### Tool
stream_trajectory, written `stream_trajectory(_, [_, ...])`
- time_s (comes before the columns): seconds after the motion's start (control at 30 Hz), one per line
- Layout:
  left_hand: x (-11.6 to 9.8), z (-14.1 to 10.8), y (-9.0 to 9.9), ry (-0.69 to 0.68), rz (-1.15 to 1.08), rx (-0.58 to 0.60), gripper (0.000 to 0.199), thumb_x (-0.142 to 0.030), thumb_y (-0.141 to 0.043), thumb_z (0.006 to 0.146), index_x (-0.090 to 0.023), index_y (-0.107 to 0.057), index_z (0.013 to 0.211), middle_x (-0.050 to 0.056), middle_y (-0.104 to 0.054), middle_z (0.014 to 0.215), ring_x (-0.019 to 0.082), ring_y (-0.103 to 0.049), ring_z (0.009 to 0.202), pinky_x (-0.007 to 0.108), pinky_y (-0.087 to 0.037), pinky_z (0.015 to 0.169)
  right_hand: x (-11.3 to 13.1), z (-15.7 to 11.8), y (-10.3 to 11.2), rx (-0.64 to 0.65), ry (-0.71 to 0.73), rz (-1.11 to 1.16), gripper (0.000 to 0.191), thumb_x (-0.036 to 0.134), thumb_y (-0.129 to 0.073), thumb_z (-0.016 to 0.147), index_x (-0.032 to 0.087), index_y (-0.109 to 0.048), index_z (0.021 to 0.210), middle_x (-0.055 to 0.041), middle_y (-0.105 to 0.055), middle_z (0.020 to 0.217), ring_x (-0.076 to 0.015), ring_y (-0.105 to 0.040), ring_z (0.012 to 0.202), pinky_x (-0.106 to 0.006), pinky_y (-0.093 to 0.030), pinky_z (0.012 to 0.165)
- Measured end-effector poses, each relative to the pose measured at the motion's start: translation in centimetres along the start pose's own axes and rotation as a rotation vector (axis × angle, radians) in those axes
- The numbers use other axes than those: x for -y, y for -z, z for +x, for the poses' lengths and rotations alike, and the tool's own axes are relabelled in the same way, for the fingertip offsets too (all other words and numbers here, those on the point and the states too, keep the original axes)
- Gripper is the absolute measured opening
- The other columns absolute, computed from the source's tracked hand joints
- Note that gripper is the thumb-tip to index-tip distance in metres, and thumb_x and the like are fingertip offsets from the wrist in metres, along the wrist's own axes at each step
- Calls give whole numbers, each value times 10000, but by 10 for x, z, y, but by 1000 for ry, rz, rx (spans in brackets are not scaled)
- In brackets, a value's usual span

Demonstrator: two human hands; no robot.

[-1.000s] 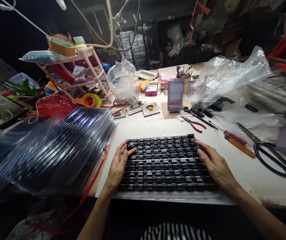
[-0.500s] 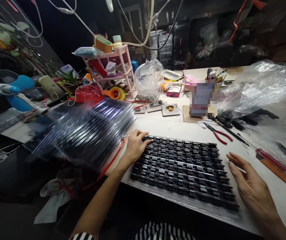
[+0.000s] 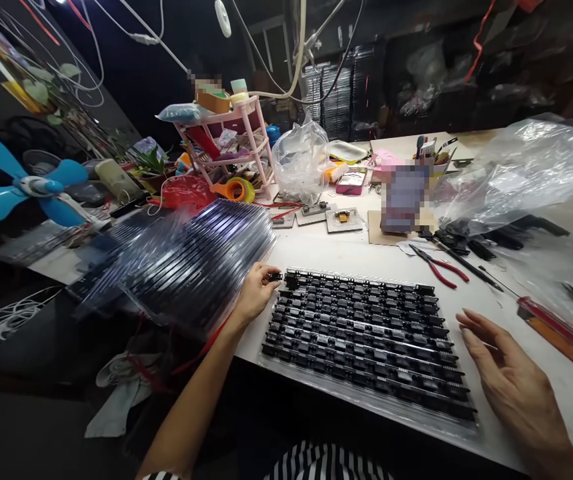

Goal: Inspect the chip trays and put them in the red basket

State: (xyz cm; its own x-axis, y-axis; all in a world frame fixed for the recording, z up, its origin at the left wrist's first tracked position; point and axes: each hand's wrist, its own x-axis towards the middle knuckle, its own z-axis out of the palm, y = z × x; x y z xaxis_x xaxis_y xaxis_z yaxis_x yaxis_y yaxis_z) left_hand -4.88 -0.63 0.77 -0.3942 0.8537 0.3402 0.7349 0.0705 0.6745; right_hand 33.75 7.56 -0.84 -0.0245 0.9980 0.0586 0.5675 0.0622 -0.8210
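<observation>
A clear plastic tray [image 3: 366,410] at the table's front edge bears rows of small black parts [image 3: 361,333]. My left hand [image 3: 256,291] is at the tray's upper left corner, thumb and fingers pinching a small black piece [image 3: 276,277] just outside the rows. To the right of the tray my right hand [image 3: 511,373] hovers over the white tabletop, its fingers apart and slightly curled, holding nothing. Left of my left hand lies a stack of clear and black trays [image 3: 201,260].
Red-handled pliers [image 3: 441,270], a red screwdriver [image 3: 551,320] and plastic sheeting [image 3: 531,173] lie right. Behind are small flat blocks [image 3: 345,221], a plastic bag [image 3: 301,160] and a pink rack [image 3: 259,143]. A blue fan [image 3: 36,185] stands far left.
My left hand has moved left, off the tray's corner, with a small black piece now showing between its fingertips. My right hand has stayed nearly in place. The view has shifted slightly.
</observation>
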Motion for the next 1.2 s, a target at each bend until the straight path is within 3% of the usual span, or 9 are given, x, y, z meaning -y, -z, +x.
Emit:
stream_trajectory(0.17, [3,0,0,-40,-41,40,107,-223,-620,759,-186,-670,845,38,-582,906,148,-611,754,306,-538,696,6,-2,3,5,-54,3,476,578,-494,777,320,-585,1166,11,-640,1190,-248,-583,1080,-321,-502,676])
stream_trajectory(0.4, [-4,-4,-6,-148,-33,-6,111,-117,-557,790,-190,-636,811,32,-597,851,158,-593,804,298,-513,717,9,-3,4,15,-51,15,473,566,-501,758,305,-604,1138,11,-649,1174,-227,-575,1100,-280,-490,610])
stream_trajectory(0.63, [-8,-7,-2,-283,24,24,121,-146,-525,843,-205,-624,807,35,-612,847,167,-578,824,324,-476,766,9,-2,5,14,-85,-19,488,599,-480,729,326,-619,1108,25,-668,1135,-251,-610,1018,-323,-497,657])
stream_trajectory(0.93, [-1,-10,3,-249,71,83,182,-163,-501,860,-217,-642,961,54,-589,911,181,-577,872,341,-485,797,7,-2,6,25,-105,-36,517,610,-486,736,292,-639,1114,-18,-693,1079,-280,-646,876,-367,-508,713])
stream_trajectory(1.2, [-9,-5,0,-262,59,124,173,-154,-489,866,-205,-650,900,52,-579,908,176,-570,877,326,-482,784,12,-4,5,50,-117,12,483,590,-492,756,294,-627,1112,-10,-688,1086,-270,-584,1083,-384,-441,960])
